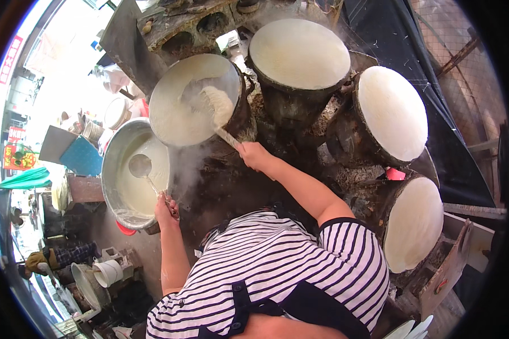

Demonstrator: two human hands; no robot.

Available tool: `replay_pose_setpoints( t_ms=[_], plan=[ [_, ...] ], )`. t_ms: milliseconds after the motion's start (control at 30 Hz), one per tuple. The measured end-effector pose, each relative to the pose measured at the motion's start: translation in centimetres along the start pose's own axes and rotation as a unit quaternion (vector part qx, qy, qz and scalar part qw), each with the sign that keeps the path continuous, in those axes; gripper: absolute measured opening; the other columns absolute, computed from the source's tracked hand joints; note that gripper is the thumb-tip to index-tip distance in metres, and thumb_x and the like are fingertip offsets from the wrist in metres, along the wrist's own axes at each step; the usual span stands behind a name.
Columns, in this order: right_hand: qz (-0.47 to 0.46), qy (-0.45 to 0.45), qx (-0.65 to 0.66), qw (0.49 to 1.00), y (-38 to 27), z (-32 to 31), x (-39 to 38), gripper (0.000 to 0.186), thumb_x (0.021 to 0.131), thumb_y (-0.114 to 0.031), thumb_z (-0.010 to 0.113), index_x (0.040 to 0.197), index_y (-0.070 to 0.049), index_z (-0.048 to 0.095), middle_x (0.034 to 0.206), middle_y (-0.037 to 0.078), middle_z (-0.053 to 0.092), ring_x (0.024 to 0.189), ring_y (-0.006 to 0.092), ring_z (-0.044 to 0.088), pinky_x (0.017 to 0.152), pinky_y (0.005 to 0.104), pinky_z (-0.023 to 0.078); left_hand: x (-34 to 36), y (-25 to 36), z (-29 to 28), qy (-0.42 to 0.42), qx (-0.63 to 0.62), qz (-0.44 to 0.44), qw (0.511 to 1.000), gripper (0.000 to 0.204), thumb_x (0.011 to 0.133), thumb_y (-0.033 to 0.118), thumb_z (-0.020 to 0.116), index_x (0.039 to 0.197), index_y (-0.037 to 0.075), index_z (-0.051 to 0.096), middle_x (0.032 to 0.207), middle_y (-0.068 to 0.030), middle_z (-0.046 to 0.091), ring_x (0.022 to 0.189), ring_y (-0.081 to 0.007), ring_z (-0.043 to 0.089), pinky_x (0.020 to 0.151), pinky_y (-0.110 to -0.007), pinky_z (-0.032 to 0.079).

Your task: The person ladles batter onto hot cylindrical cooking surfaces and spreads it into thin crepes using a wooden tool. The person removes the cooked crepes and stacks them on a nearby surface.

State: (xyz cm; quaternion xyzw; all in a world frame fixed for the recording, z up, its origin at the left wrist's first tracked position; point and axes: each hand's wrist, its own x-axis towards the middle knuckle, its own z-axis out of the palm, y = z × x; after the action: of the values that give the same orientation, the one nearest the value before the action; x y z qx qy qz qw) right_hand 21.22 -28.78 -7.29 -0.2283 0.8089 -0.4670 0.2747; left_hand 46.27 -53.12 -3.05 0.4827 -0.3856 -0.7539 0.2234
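My right hand (pixel 250 155) grips the pale handle of a flat spreader (pixel 215 104), its batter-coated head on the steaming round griddle (pixel 169 107) at the upper middle, whose surface is partly pale with batter. At the left my left hand (pixel 167 209) is closed on the handle of a round metal ladle (pixel 139 166), which sits over the pale liquid in a large metal basin (pixel 108 178). Steam blurs part of the griddle and the space beside the basin.
Three more batter-covered griddles (pixel 298 51) (pixel 391 113) (pixel 414 223) curve round to my right on dark stands, beside a black sheet (pixel 447 164). White buckets (pixel 107 272) and a person (pixel 62 260) are at lower left; a blue board (pixel 82 155) and stacked containers stand behind the basin.
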Motion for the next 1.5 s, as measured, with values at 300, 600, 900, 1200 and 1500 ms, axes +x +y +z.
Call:
replay_pose_setpoints(
  t_ms=[300, 600, 900, 1200, 1500],
  plan=[
    [-0.015, 0.087, -0.173, 0.981, -0.8, -5.5, 5.5, 0.037, 0.093, -0.034, 0.039, 0.083, -0.002, 0.055, 0.083, 0.025, 0.060, 0.073, 0.0419, 0.058, 0.063, 0.0517, 0.047, 0.8, -0.3, 0.6, 0.025, -0.019, -0.014, 0.999, 0.013, 0.091, 0.023, 0.054, 0.086, 0.012, 0.050, 0.066, 0.0018, 0.047, 0.046, -0.0074, 0.039, 0.036, -0.020, 0.030],
    [-0.100, 0.160, -0.320, 0.928, -0.6, -8.1, 8.1, 0.027, 0.092, -0.027, 0.041, 0.085, -0.003, 0.051, 0.065, 0.019, 0.061, 0.062, 0.0365, 0.062, 0.057, 0.0469, 0.050, 2.9, 0.4, -2.1, 0.030, -0.029, -0.044, 0.998, 0.014, 0.092, 0.025, 0.051, 0.089, 0.011, 0.050, 0.066, 0.0021, 0.045, 0.045, -0.0070, 0.036, 0.037, -0.020, 0.029],
    [-0.253, 0.193, -0.429, 0.845, -1.1, -10.8, 17.8, 0.037, 0.079, -0.006, 0.047, 0.116, -0.004, 0.048, 0.065, 0.012, 0.058, 0.055, 0.0296, 0.060, 0.049, 0.0397, 0.049, 3.1, 0.9, -2.7, 0.056, -0.049, -0.040, 0.996, 0.014, 0.092, 0.023, 0.050, 0.094, 0.009, 0.051, 0.068, 0.0019, 0.045, 0.045, -0.0063, 0.034, 0.036, -0.019, 0.025],
    [-0.078, 0.135, -0.318, 0.935, -2.3, -5.9, 10.6, 0.039, 0.084, -0.008, 0.041, 0.122, -0.002, 0.040, 0.078, 0.019, 0.061, 0.069, 0.0355, 0.063, 0.060, 0.0456, 0.051, 2.5, 0.5, -3.2, 0.072, -0.035, -0.038, 0.996, 0.015, 0.091, 0.024, 0.053, 0.094, 0.009, 0.051, 0.066, 0.0022, 0.043, 0.045, -0.0063, 0.033, 0.036, -0.019, 0.025],
    [-0.144, 0.140, -0.371, 0.907, -0.9, -6.9, 11.8, 0.041, 0.084, -0.010, 0.044, 0.124, -0.006, 0.041, 0.077, 0.016, 0.062, 0.067, 0.0321, 0.063, 0.056, 0.0416, 0.050, 2.1, 0.6, -0.8, 0.063, -0.034, -0.048, 0.996, 0.014, 0.091, 0.025, 0.052, 0.092, 0.011, 0.051, 0.064, 0.0030, 0.043, 0.046, -0.0072, 0.036, 0.036, -0.019, 0.028]
  ],
)
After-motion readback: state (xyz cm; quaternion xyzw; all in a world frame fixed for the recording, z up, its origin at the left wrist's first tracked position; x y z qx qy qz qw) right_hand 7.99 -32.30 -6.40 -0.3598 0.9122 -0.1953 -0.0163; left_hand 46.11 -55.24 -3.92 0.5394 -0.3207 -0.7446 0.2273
